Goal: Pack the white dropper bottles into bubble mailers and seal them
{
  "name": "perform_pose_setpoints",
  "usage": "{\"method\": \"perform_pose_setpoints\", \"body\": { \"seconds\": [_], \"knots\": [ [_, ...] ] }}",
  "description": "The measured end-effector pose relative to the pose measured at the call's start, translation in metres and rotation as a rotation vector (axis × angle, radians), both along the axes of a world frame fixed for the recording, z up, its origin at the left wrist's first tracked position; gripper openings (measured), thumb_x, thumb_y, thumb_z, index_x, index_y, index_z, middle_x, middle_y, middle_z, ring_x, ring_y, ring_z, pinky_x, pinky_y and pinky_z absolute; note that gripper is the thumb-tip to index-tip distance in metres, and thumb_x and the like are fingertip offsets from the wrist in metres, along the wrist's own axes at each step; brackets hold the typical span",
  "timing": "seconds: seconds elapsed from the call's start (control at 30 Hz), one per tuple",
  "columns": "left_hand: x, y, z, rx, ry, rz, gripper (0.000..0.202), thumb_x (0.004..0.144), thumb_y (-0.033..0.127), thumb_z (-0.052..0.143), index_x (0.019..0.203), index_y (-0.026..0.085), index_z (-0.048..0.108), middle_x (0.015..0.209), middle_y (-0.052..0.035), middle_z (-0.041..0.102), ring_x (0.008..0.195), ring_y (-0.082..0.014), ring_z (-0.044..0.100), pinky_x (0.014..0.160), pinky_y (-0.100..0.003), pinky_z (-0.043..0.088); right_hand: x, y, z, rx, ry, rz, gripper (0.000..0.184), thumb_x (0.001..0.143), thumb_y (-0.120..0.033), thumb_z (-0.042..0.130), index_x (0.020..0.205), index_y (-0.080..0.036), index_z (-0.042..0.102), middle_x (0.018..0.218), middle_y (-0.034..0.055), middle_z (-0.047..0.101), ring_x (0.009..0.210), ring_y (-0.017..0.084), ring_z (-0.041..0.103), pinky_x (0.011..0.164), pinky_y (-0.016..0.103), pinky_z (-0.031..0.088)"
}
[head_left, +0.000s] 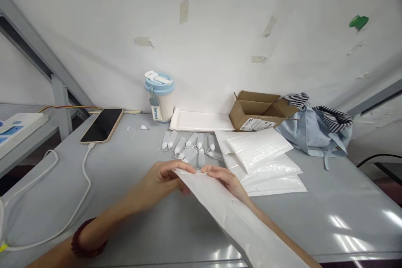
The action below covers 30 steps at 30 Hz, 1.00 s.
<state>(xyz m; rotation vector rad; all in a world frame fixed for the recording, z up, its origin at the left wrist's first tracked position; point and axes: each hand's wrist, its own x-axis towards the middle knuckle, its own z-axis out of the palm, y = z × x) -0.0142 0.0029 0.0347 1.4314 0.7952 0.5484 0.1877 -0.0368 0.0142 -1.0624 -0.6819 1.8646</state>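
Both my hands hold the far end of a long white padded envelope (pixel 232 213) that runs from the table's middle toward me at the lower right. My left hand (pixel 161 180) pinches its left corner with fingers closed. My right hand (pixel 224 178) grips its right edge from above. Just beyond my hands lie several small white tags with loops (pixel 188 145) on the grey table (pixel 125 167).
A stack of white bubble mailers (pixel 266 161) lies right of my hands. Behind stand an open cardboard box (pixel 259 111), a flat white mailer (pixel 201 121), a blue-lidded cup (pixel 160 96) and a light blue bag (pixel 317 130). A phone (pixel 102 125) with a white cable (pixel 84 171) lies left.
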Motion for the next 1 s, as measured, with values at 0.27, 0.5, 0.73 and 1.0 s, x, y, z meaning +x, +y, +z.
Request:
{"method": "perform_pose_setpoints", "body": {
  "seconds": [0.27, 0.5, 0.73, 1.0],
  "knots": [
    [0.031, 0.013, 0.025, 0.218, 0.029, 0.062, 0.031, 0.083, 0.035, 0.060, 0.059, 0.017, 0.053, 0.046, 0.0053, 0.048, 0.045, -0.0091, 0.046, 0.047, -0.021, 0.036, -0.008, -0.013, -0.006, 0.050, 0.094, 0.026, 0.048, 0.085, -0.053, 0.040, 0.091, -0.012, 0.065, 0.073, 0.0101, 0.071, 0.043, 0.012, 0.058, 0.043, 0.023, 0.040],
    [0.122, 0.073, 0.027, -0.123, 0.019, -0.136, 0.044, 0.075, 0.034, 0.071, 0.046, 0.017, 0.042, 0.039, 0.0062, 0.039, 0.037, -0.0073, 0.042, 0.042, -0.022, 0.031, -0.013, -0.008, -0.013, 0.010, 0.015, 0.199, 0.018, 0.072, -0.027, 0.053, 0.078, -0.012, 0.061, 0.060, 0.0060, 0.068, 0.041, 0.016, 0.062, 0.038, 0.021, 0.043],
    [0.158, 0.109, 0.000, -0.069, 0.129, -0.008, 0.027, 0.090, 0.033, 0.058, 0.101, 0.009, 0.061, 0.095, -0.0084, 0.064, 0.078, -0.0163, 0.063, 0.070, -0.032, 0.053, -0.010, -0.008, -0.008, 0.065, -0.056, 0.175, 0.015, 0.068, -0.024, 0.053, 0.073, -0.013, 0.061, 0.058, 0.0029, 0.066, 0.040, 0.011, 0.058, 0.040, 0.020, 0.044],
    [0.153, 0.121, -0.007, 0.287, 0.362, -0.027, 0.033, 0.091, 0.031, 0.056, 0.118, 0.013, 0.055, 0.116, -0.0104, 0.059, 0.097, -0.0215, 0.061, 0.082, -0.041, 0.053, -0.008, -0.008, -0.002, 0.089, -0.102, 0.166, 0.016, 0.071, -0.029, 0.058, 0.073, -0.014, 0.062, 0.057, 0.0020, 0.065, 0.041, 0.010, 0.057, 0.043, 0.021, 0.044]
  ]
}}
